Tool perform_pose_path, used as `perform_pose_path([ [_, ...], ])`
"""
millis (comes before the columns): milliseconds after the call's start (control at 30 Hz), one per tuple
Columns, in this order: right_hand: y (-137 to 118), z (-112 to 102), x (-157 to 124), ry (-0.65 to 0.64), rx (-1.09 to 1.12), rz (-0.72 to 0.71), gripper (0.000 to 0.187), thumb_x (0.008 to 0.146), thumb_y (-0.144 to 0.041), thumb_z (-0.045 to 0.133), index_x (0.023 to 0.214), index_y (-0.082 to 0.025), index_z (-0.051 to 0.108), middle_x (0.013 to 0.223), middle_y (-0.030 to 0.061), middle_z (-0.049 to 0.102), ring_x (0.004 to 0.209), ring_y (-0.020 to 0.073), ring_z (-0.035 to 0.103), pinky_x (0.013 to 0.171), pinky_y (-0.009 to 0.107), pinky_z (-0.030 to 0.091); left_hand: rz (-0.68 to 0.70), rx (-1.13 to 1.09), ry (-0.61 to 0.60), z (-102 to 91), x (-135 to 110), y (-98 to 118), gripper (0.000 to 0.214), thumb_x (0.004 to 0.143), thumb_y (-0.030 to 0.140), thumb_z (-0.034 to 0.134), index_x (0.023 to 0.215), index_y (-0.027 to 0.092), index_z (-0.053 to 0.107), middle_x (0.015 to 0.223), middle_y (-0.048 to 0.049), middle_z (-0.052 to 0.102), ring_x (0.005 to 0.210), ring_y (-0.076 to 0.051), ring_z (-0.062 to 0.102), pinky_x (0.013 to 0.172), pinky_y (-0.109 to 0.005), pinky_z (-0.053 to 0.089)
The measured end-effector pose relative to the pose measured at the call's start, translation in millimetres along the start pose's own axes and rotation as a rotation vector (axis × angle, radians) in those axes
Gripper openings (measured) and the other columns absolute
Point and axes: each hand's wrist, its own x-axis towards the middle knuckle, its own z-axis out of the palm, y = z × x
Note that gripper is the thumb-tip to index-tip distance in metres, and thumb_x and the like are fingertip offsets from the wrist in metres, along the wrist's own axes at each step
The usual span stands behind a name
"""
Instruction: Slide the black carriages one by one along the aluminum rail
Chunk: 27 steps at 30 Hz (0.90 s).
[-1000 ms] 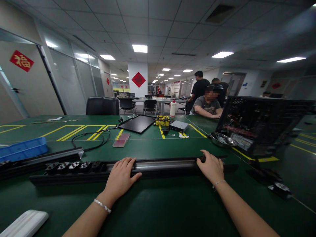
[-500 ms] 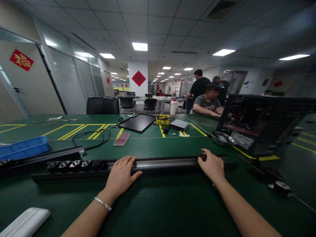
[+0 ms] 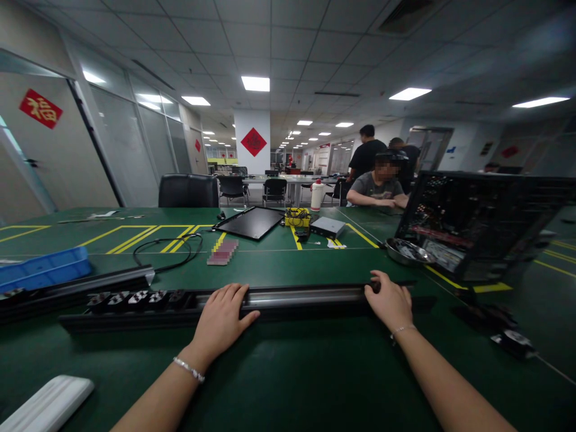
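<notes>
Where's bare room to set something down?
Bare green mat lies in front of the long black rail, between your left hand and right hand, out to the white block. Another strip runs behind the rail, before the metal bowl. It's crowded around the open computer case.

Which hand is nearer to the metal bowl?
Right. The right hand sits on the black rail a little in front of the metal bowl, not touching it. The left hand rests on the same rail, much farther left of the bowl.
</notes>
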Motion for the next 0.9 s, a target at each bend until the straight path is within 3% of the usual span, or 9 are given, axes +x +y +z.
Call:
perform_pose_path([
  [200, 2.0, 0.1, -1.7, 0.034, -0.052, 0.008, 0.044, 0.078, -0.04, 0.038, 0.116, -0.021, 0.049, 0.115, 0.0088, 0.059, 0.113, 0.0265, 0.048, 0.1, 0.049, 0.022, 0.003, -0.015, 0.017, 1.5, 0.2, -0.6, 0.06, 0.08, 0.059, 0.041, 0.124, 0.018, 0.05, 0.123, -0.0103, 0.057, 0.115, -0.026, 0.05, 0.099, -0.041, 0.035],
  [900, 0.2, -2.5, -1.1, 0.024, -0.043, 0.029, 0.041, 0.076, -0.038, 0.038, 0.111, -0.022, 0.052, 0.107, 0.0065, 0.062, 0.104, 0.0258, 0.052, 0.097, 0.046, 0.026, -0.002, -0.029, 0.008, -0.6, 0.0, 0.1, 0.059, 0.081, 0.057, 0.042, 0.125, 0.018, 0.049, 0.124, -0.0106, 0.057, 0.116, -0.026, 0.049, 0.1, -0.042, 0.035],
])
